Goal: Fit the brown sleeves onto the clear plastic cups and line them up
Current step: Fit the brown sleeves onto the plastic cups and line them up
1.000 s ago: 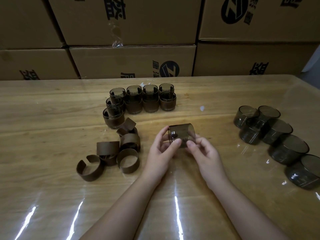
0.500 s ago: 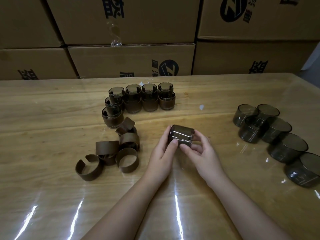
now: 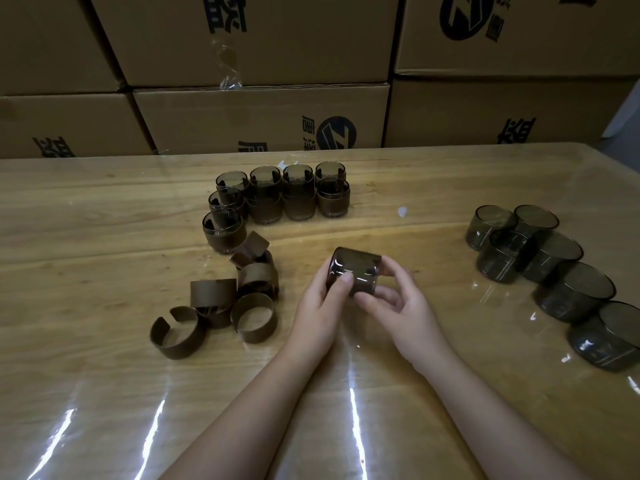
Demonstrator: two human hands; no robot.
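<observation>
A clear smoky cup with a brown sleeve around it [image 3: 356, 266] lies on its side just above the table centre. My left hand [image 3: 323, 308] grips its left end, thumb on the front. My right hand [image 3: 398, 299] holds its right end with curled fingers. Several loose brown sleeves [image 3: 242, 296] lie in a heap to the left of my hands. Several sleeved cups [image 3: 277, 195] stand upright in rows at the back centre. Several bare clear cups [image 3: 540, 261] lie clustered at the right.
The wooden table [image 3: 104, 358] has a glossy clear cover. Stacked cardboard boxes [image 3: 263, 119] form a wall along its far edge. A small white scrap [image 3: 402, 212] lies right of the sleeved cups.
The cup has been turned in my hands, from its open mouth facing me to lying sideways with the sleeve around it. Both hands stayed in nearly the same spot.
</observation>
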